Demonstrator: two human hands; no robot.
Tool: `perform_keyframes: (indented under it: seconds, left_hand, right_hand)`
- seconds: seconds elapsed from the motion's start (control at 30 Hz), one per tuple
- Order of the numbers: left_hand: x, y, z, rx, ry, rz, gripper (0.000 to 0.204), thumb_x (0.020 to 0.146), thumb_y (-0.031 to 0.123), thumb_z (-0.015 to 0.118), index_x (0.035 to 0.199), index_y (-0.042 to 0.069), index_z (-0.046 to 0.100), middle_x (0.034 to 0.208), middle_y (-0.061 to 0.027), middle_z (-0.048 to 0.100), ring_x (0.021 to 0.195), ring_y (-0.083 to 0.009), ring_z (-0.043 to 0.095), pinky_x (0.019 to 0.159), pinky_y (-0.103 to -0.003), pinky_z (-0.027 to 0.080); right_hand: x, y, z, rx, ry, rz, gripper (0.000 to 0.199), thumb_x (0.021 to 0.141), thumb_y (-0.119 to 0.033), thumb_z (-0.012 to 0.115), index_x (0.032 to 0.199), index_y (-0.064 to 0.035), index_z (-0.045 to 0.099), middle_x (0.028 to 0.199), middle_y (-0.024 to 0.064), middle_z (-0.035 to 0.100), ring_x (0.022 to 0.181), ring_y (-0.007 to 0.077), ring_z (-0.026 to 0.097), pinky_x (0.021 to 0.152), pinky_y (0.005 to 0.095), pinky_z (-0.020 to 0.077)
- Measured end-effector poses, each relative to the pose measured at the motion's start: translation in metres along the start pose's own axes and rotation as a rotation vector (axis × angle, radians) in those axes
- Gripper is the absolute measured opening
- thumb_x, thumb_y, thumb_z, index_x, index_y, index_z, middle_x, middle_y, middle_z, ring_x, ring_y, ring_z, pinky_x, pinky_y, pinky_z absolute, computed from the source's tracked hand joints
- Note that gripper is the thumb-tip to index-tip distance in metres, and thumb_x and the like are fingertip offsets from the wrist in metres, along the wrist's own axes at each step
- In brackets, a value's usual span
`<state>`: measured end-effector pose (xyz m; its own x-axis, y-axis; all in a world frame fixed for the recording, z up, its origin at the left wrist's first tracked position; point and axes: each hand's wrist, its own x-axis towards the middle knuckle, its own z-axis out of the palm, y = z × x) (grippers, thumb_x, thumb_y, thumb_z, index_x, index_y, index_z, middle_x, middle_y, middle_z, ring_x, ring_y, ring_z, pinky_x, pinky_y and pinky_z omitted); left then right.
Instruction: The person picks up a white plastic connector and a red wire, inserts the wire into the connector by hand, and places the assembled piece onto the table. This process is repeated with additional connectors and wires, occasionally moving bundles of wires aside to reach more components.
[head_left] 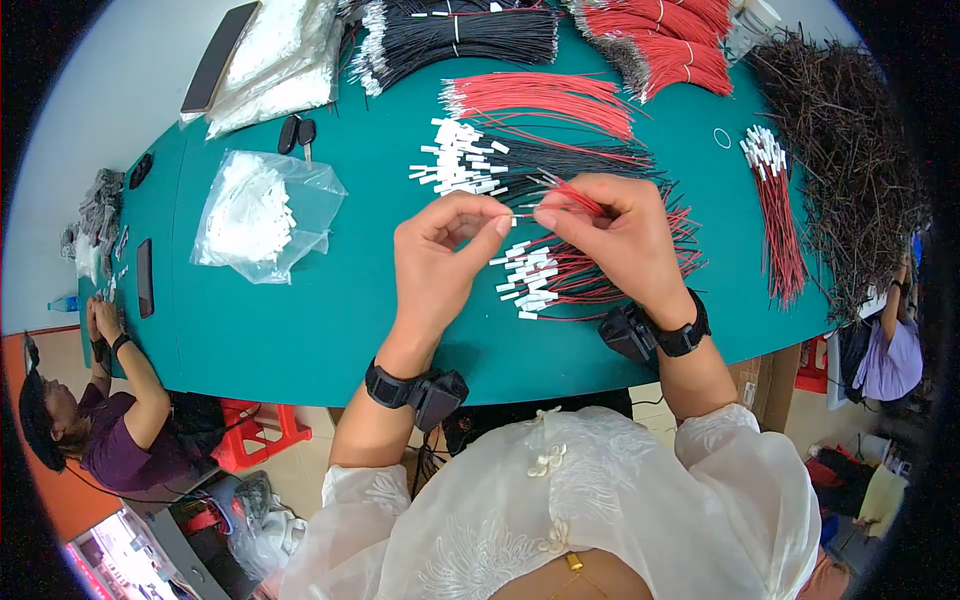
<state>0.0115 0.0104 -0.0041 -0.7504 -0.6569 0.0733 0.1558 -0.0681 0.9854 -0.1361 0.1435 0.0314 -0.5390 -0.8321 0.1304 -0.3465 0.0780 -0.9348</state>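
Above the middle of the table, my left hand (438,258) pinches a small white connector housing (514,221) between thumb and forefinger. Facing it, my right hand (632,240) is closed on a few red wires (580,198), whose bare metal-tipped ends point toward the left hand. A wire end meets the housing, but how deep it sits is too small to tell. Just below the hands lies a pile of red wires with white housings (530,275). Black wires with white housings (460,160) are behind them, and a bundle of loose red wires (535,98) lies beyond.
An open plastic bag of white housings (245,220) lies to the left, near keys (297,135). Tied black wires (460,35) and red bundles (680,65) line the back. Finished-looking red wires (772,200) and a dark tangled heap (850,170) are at right. A co-worker (120,420) sits far left.
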Motion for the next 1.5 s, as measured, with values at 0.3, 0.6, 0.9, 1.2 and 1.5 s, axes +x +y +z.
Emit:
perform_keyframes:
  seconds: [0.3, 0.6, 0.9, 1.2, 1.5]
  left_hand:
    - [0.0039, -0.0005, -0.0036, -0.127, -0.017, -0.044, 0.016, 0.088, 0.002, 0.072, 0.103, -0.003, 0.071, 0.087, -0.0091, 0.073, 0.076, -0.0117, 0.067, 0.069, -0.024, 0.054]
    - [0.0026, -0.0019, -0.0026, -0.124, -0.029, -0.053, 0.017, 0.088, 0.002, 0.072, 0.103, -0.004, 0.071, 0.088, -0.0097, 0.073, 0.076, -0.012, 0.068, 0.07, -0.024, 0.055]
    - [0.0006, -0.0023, -0.0016, -0.078, -0.046, -0.066, 0.014, 0.086, 0.001, 0.073, 0.099, -0.003, 0.072, 0.086, -0.0098, 0.073, 0.075, -0.0125, 0.068, 0.068, -0.024, 0.055]
    - [0.0001, -0.0036, -0.0006, -0.061, -0.051, -0.081, 0.011, 0.086, -0.001, 0.072, 0.097, -0.003, 0.071, 0.088, -0.0107, 0.072, 0.077, -0.0142, 0.068, 0.07, -0.026, 0.056]
    - [-0.001, -0.0031, -0.001, 0.0, -0.046, -0.037, 0.011, 0.086, -0.002, 0.072, 0.097, -0.004, 0.071, 0.088, -0.0095, 0.072, 0.078, -0.0131, 0.068, 0.07, -0.025, 0.056]
  right_hand:
    - [0.0013, -0.0026, -0.0038, -0.02, 0.05, -0.068, 0.012, 0.081, -0.005, 0.077, 0.088, 0.0023, 0.07, 0.074, -0.0012, 0.061, 0.062, 0.0039, 0.045, 0.054, 0.0215, 0.035]
    - [0.0015, -0.001, -0.0013, -0.089, 0.048, -0.124, 0.013, 0.08, -0.004, 0.078, 0.087, 0.0031, 0.069, 0.069, 0.0013, 0.058, 0.06, 0.0062, 0.044, 0.052, 0.0243, 0.0339]
    - [0.001, -0.0035, 0.0022, -0.135, 0.051, -0.247, 0.012, 0.079, -0.003, 0.077, 0.087, 0.0026, 0.069, 0.067, 0.0038, 0.056, 0.055, 0.0095, 0.043, 0.05, 0.026, 0.0339]
    - [0.0021, 0.0003, 0.0019, -0.14, 0.028, -0.228, 0.014, 0.079, -0.003, 0.077, 0.089, 0.0021, 0.07, 0.067, 0.0048, 0.058, 0.054, 0.0098, 0.044, 0.049, 0.0267, 0.0344]
    - [0.0029, 0.0027, 0.0052, -0.154, 0.033, -0.228, 0.014, 0.079, -0.003, 0.076, 0.091, 0.0026, 0.07, 0.07, 0.0056, 0.06, 0.054, 0.0098, 0.044, 0.05, 0.0265, 0.0359]
